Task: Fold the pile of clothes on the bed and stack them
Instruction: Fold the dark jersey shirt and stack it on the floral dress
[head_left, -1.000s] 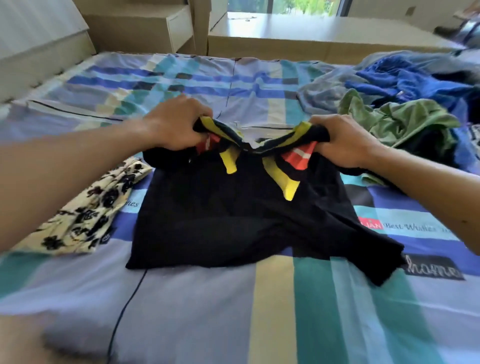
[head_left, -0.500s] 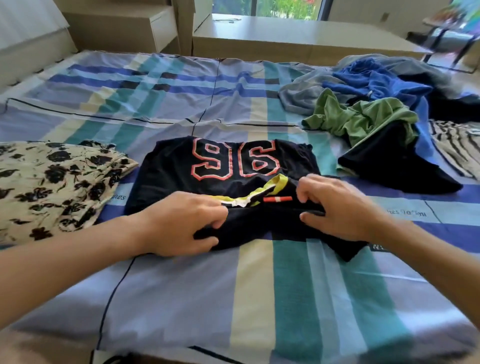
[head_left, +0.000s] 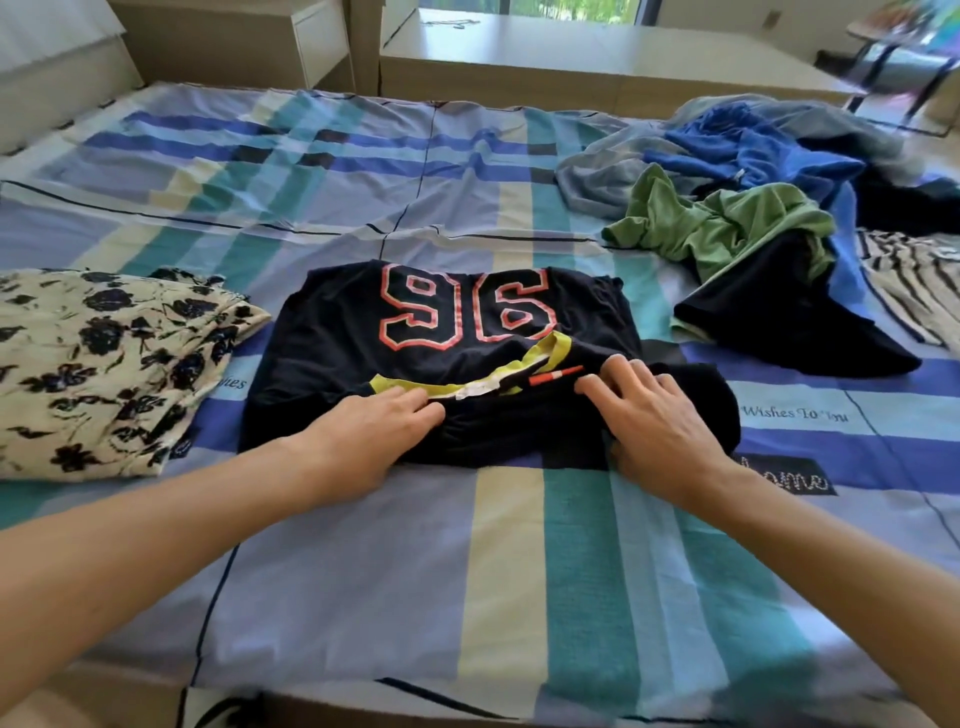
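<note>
Far left, the floral garment (head_left: 104, 364) is seen folded on the bed (head_left: 519, 571), just beside the black jersey (head_left: 441, 317). The jersey is spread mid-bed, long axis running left to right, its number lying beyond the fingers. The left hand (head_left: 374, 431) is laid flat on the near folded edge, fingers straight and together; the right hand (head_left: 654, 415) is pressed down likewise, fingers slightly spread. The unfolded pile (head_left: 727, 228) is seen far right, nearer the right hand

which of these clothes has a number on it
The black shirt in the middle, with a red-outlined 96; the floral cloth, green garment and blue garment show none.
</note>
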